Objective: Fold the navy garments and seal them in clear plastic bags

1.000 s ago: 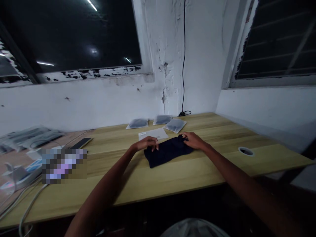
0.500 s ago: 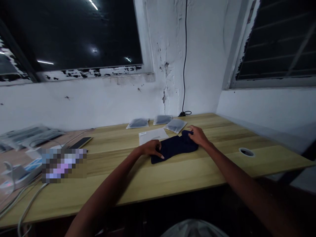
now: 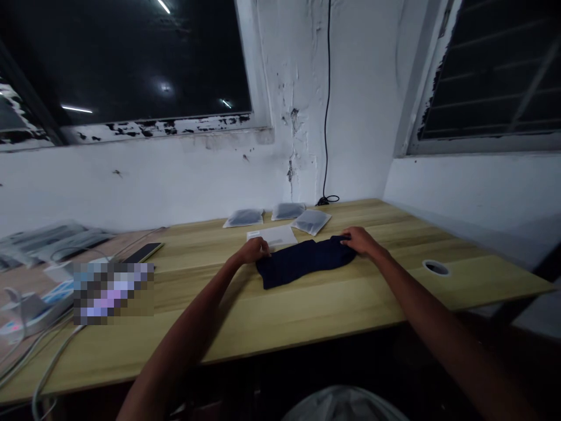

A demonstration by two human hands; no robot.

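Three frosted, dark-filled packets (image 3: 244, 218) at far side; flat white rectangular packet (image 3: 280, 235) just beyond dark navy oblong cloth (image 3: 304, 263); cloth lies on tabletop between hands; left hand (image 3: 253, 251), fingers bent at far left corner, clamped or not, cannot tell; right hand (image 3: 362, 241) pinches right end; pale wooden tabletop (image 3: 197, 292) runs to near edge, rightward past white-rimmed round hole (image 3: 437, 268).

Cloth (image 3: 302, 264) on table (image 3: 263, 327); pouch (image 3: 280, 235) behind it, then packets (image 3: 312, 222); phone (image 3: 144, 252) left, hole (image 3: 437, 268) right.
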